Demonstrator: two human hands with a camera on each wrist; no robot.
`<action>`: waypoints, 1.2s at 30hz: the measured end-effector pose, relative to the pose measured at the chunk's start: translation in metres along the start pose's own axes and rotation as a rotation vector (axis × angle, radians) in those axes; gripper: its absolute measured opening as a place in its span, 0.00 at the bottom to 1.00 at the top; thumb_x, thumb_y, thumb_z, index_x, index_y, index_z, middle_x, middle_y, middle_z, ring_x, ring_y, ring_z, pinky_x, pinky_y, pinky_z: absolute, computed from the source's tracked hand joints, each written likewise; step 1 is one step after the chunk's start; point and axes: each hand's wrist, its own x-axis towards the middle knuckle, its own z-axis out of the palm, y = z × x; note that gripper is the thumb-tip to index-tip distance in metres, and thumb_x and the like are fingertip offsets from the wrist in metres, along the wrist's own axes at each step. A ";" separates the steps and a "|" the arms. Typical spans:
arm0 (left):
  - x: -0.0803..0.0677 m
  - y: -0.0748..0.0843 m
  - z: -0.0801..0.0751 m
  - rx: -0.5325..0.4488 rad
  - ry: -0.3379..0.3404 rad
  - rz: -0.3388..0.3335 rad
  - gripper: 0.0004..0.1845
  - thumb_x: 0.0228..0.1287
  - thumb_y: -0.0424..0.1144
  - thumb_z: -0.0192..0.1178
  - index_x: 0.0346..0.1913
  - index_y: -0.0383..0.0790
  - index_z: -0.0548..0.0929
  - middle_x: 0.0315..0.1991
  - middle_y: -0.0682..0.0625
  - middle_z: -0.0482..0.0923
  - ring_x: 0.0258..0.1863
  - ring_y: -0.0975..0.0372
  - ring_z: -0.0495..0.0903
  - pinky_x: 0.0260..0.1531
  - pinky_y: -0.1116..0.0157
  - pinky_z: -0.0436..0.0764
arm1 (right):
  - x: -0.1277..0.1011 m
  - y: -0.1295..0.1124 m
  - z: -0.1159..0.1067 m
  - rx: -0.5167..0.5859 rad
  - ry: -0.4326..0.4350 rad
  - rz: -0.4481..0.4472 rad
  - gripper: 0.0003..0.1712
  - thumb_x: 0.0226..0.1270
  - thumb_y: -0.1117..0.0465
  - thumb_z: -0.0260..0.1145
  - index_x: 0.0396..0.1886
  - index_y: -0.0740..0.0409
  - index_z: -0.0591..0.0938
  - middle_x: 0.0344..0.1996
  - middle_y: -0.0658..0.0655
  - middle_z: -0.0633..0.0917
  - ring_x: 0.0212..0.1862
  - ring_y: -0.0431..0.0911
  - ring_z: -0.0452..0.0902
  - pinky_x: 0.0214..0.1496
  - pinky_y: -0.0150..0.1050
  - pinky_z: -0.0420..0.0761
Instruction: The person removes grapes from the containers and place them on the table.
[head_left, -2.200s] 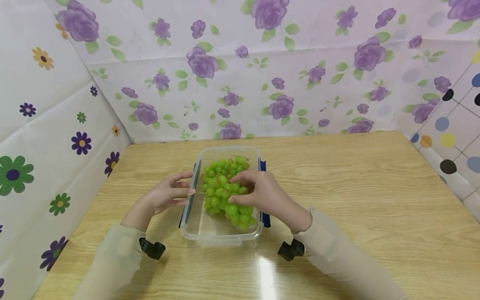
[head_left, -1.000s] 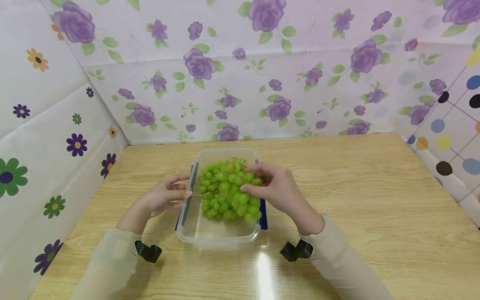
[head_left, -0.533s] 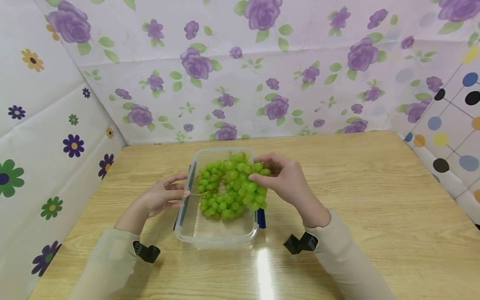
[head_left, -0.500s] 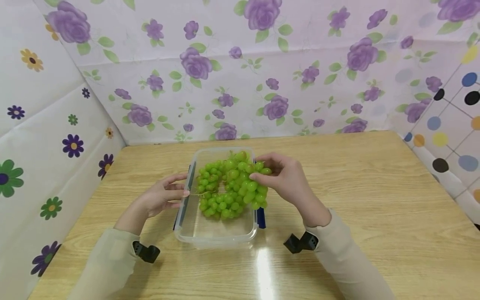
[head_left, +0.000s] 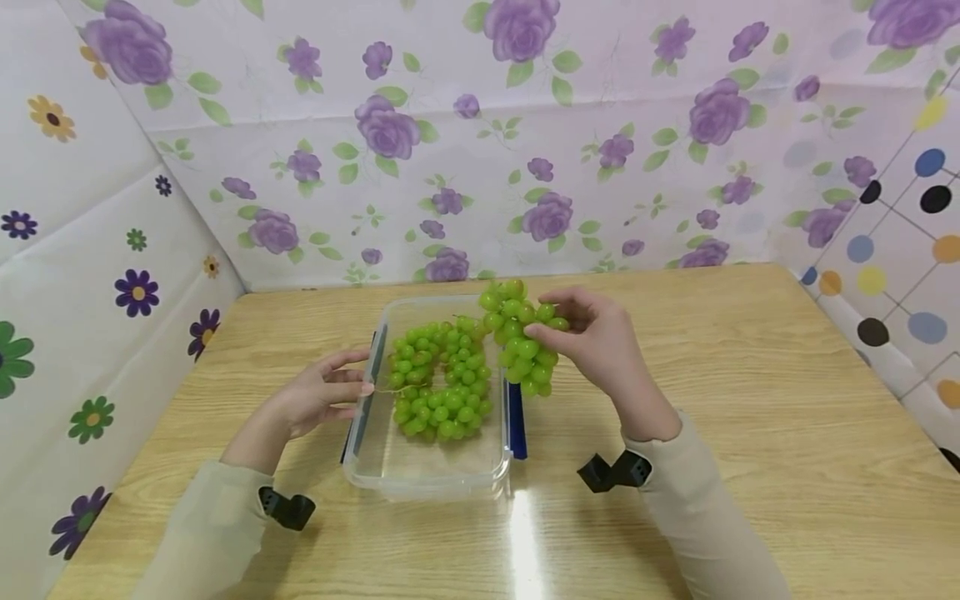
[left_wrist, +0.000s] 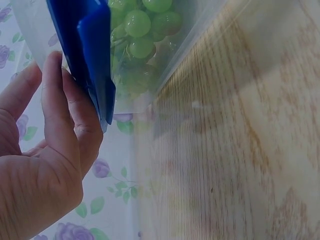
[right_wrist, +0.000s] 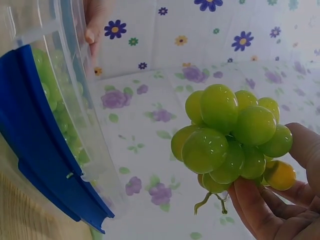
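My right hand (head_left: 603,342) pinches a bunch of green grapes (head_left: 525,342) between thumb and fingers, at the upper right rim of a clear plastic food container (head_left: 427,482). In the right wrist view, a stem hangs under this held bunch (right_wrist: 230,140). Inside the container lie more green grapes (head_left: 442,412), with a thin stem reaching toward the left wall. My left hand (head_left: 318,396) touches the container's left side, its fingers lightly bent and spread. The left wrist view has its fingers (left_wrist: 62,120) against a blue side latch (left_wrist: 87,55).
The container stands on a light wood table (head_left: 735,358). Another blue latch (head_left: 516,421) hangs along its right side. Flowered sheeting (head_left: 450,150) rises behind the table, with patterned sheets at left and right. A black wrist camera (head_left: 615,472) sits on each sleeve.
My right hand has lifted a bunch of grapes out of the pile and moved it up and right, over the container's right rim. The left hand has stayed at the left side.
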 end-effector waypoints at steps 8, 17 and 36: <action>-0.002 -0.003 -0.002 0.000 0.002 0.010 0.41 0.65 0.38 0.60 0.75 0.40 0.50 0.54 0.44 0.64 0.45 0.65 0.75 0.44 0.66 0.80 | 0.005 0.005 -0.008 0.025 0.036 0.036 0.22 0.56 0.59 0.73 0.50 0.61 0.81 0.43 0.61 0.85 0.37 0.44 0.81 0.35 0.30 0.81; -0.003 -0.001 -0.001 -0.005 0.002 0.016 0.41 0.65 0.38 0.60 0.75 0.39 0.50 0.53 0.45 0.64 0.44 0.66 0.75 0.41 0.68 0.81 | 0.010 0.013 -0.016 0.042 0.072 0.062 0.22 0.57 0.58 0.72 0.50 0.61 0.81 0.45 0.62 0.84 0.38 0.42 0.81 0.38 0.29 0.81; -0.001 -0.002 0.001 -0.004 -0.005 0.021 0.40 0.66 0.38 0.60 0.75 0.39 0.50 0.53 0.45 0.64 0.44 0.65 0.75 0.42 0.67 0.81 | 0.017 0.028 -0.023 -0.004 0.071 0.151 0.24 0.58 0.54 0.71 0.53 0.59 0.80 0.49 0.61 0.82 0.46 0.50 0.78 0.45 0.38 0.79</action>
